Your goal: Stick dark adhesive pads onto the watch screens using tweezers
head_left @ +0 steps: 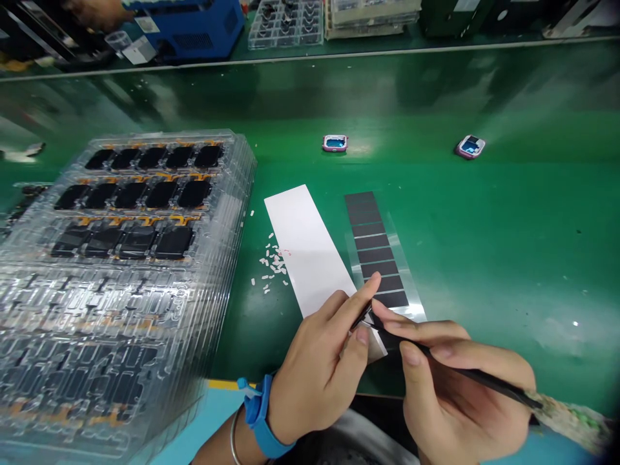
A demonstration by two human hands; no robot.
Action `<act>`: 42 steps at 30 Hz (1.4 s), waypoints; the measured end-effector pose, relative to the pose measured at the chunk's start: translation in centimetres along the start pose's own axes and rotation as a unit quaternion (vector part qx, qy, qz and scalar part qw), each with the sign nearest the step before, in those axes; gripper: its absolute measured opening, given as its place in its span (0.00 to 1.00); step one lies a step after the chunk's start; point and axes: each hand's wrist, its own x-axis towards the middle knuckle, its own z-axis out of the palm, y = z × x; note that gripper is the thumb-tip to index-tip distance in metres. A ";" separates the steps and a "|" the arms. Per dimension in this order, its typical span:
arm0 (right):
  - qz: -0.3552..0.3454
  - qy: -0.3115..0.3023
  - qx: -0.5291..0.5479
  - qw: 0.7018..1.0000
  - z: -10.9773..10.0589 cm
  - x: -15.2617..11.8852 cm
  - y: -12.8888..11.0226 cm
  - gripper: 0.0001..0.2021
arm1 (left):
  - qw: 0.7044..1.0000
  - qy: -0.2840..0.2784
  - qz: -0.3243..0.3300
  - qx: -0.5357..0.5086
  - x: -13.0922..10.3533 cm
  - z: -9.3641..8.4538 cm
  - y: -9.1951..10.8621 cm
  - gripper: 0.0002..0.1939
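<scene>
"Where's your small dark piece [362, 314]?"
"Pinched in your left hand [314, 368], above the near end of the white sheet [314, 248]; your right hand [465, 400] grips a slim black tool [498, 384], tip beside it."
"And the step?"
"Fine tip work, seemingly; it calls for steady fingers."

the view is fairly bright and mostly clear, with overhead-looking light giving soft pale reflections across the glossy green table [494, 232], a small white glint near its right side, and dark, blurry reflections toward its far edge. the strongest glare sits on the clear plastic trays [97, 284], where white streaks wash out the middle rows, and a shine also catches the clear film [411, 290] around the black strips. the wide lens bends and stretches things toward the borders, and the top left corner is dim and soft, its details hard to make out.
</scene>
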 end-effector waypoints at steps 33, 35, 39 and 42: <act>-0.023 -0.001 -0.019 1.000 0.0 0.3 0.0 0.21 | 0.990 0.031 0.009 0.135 0.4 0.1 -0.1 0.26; -0.012 0.007 -0.017 1.000 0.3 0.0 0.1 0.19 | 0.991 0.031 0.015 0.130 0.1 0.1 -0.4 0.26; -0.002 0.031 0.017 0.999 1.2 -1.2 1.2 0.17 | 0.986 0.127 0.033 0.104 0.1 2.0 -3.4 0.22; -0.035 0.056 0.023 0.998 1.8 -1.7 2.5 0.16 | 0.987 0.123 0.082 0.059 1.8 5.7 -6.1 0.27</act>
